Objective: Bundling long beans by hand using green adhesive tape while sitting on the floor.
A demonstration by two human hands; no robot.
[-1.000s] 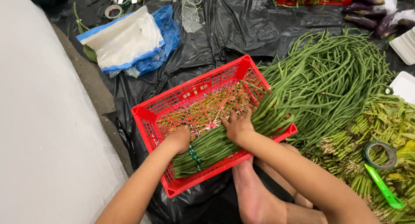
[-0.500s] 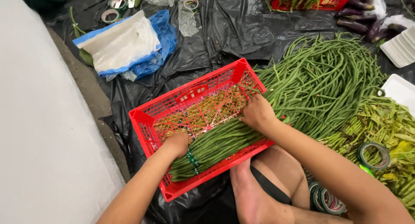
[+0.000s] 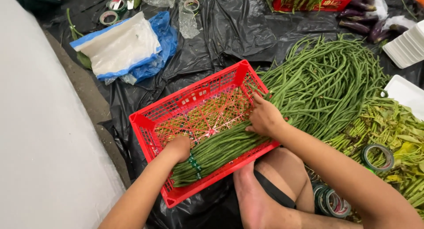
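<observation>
A red plastic crate [image 3: 194,101] sits on black plastic sheeting [image 3: 247,30], and everything here is best placed against it. Inside it, along the side nearest the person, lies a tied bundle of long green beans [image 3: 216,151], laid lengthwise so the pods fit the crate's longer span; green tape bands [image 3: 193,162] circle it near its left end, which keeps the pods together as one unit. The left hand [image 3: 179,148] rests on that banded end, fingers curled down over the pods, though whether it truly grips them cannot be told. The right hand [image 3: 265,118] lies at the crate's right rim, fingers loosely spread and pressing flat on the bundle's other end, where it overhangs the rim; it seems to steady the beans, not clutch them. Right of the crate a loose heap of long beans [image 3: 327,87] spreads out, within easy reach of that hand. Beyond it lie leafy greens [image 3: 393,131] and a roll of green tape [image 3: 378,157]. Past the crate's far left corner sits a blue-and-white plastic bag [image 3: 123,47].
</observation>
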